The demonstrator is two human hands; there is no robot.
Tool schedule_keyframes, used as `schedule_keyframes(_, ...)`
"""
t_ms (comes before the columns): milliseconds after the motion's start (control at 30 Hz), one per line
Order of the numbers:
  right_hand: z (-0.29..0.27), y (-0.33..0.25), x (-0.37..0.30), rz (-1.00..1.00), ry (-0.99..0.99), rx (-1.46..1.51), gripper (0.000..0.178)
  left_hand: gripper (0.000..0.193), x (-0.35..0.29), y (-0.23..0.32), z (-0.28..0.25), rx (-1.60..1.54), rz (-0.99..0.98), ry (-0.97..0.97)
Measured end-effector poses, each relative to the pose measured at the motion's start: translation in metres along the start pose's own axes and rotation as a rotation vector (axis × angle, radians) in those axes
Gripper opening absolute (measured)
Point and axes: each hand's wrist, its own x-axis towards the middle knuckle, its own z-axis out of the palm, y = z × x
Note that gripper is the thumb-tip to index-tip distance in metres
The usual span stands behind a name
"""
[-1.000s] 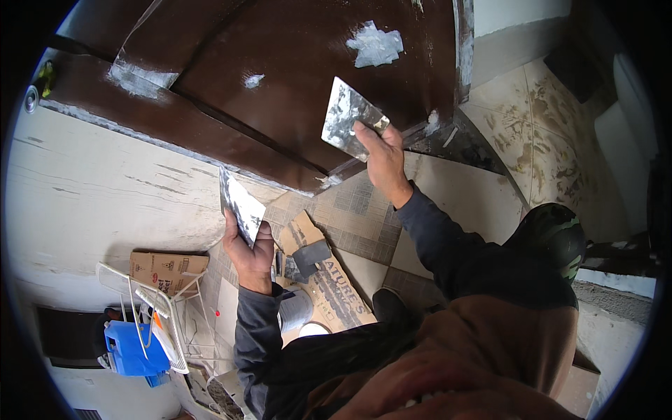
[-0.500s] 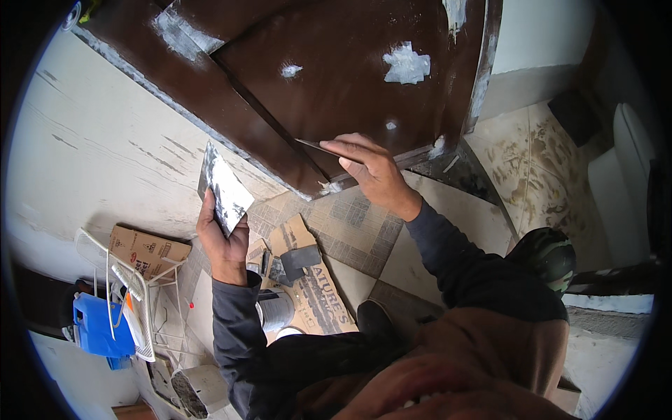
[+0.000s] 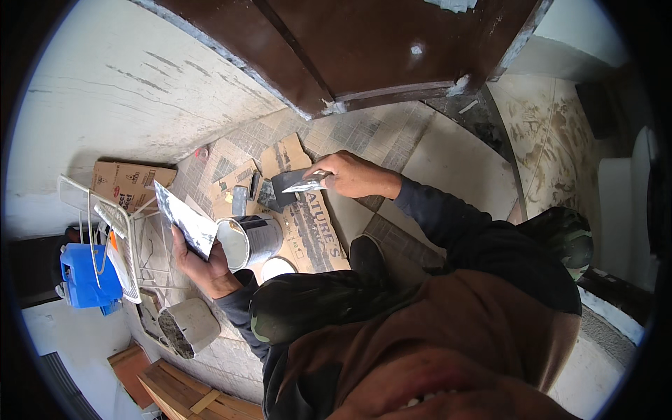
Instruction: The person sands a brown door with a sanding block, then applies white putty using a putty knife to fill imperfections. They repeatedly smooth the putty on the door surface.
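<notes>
My left hand (image 3: 203, 267) is closed round the lower edge of a flat, pale plate (image 3: 187, 221) smeared with grey-white filler, held tilted. My right hand (image 3: 355, 175) grips a putty knife (image 3: 306, 184), its blade pointing left with whitish filler on it. The blade hovers over a dark sheet (image 3: 285, 187) lying on cardboard (image 3: 315, 227). Between my hands an open metal can (image 3: 264, 239) stands on the floor, tilted in view, with pale inside walls. A white round lid or tub (image 3: 278, 269) sits beside it, partly hidden by my leg. Ahead is a brown door (image 3: 392, 52) with white filler patches.
A white metal rack chair (image 3: 126, 231) and a blue jug (image 3: 89, 274) stand at the left, near a cardboard box (image 3: 131, 183). A dirty bucket (image 3: 189, 327) and a wooden crate (image 3: 189, 392) are at the lower left. A white toilet (image 3: 623, 203) is at the right.
My view has tipped down, so the door sits higher. My right hand has come away from the door with the putty knife, down over the cardboard. The left hand still holds the plate, now lower.
</notes>
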Motion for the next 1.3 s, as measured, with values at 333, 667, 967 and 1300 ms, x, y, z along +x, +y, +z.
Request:
schedule_keyframes(333, 0.282, -0.143, 0.156, -0.642, 0.053, -0.347, 0.037, 0.03, -0.005, 0.147, -0.247, 0.395, 0.314, 0.158)
schedule_keyframes(667, 0.481, -0.184, 0.234, -0.898, -0.234, -0.426, 0.031, 0.025, 0.022, 0.276, -0.349, 0.689, 0.668, 0.444)
schedule_keyframes(967, 0.579, -0.146, 0.242, -0.49, -0.091, 0.005, 0.045, 0.03, 0.012, 0.315, -0.41, 0.629, 0.727, 0.807)
schedule_keyframes(1300, 0.59, -0.151, 0.232, -0.364, -0.107, 0.033, 0.04, 0.03, 0.048, 0.231, -0.467, 1.065, 0.44, 0.924)
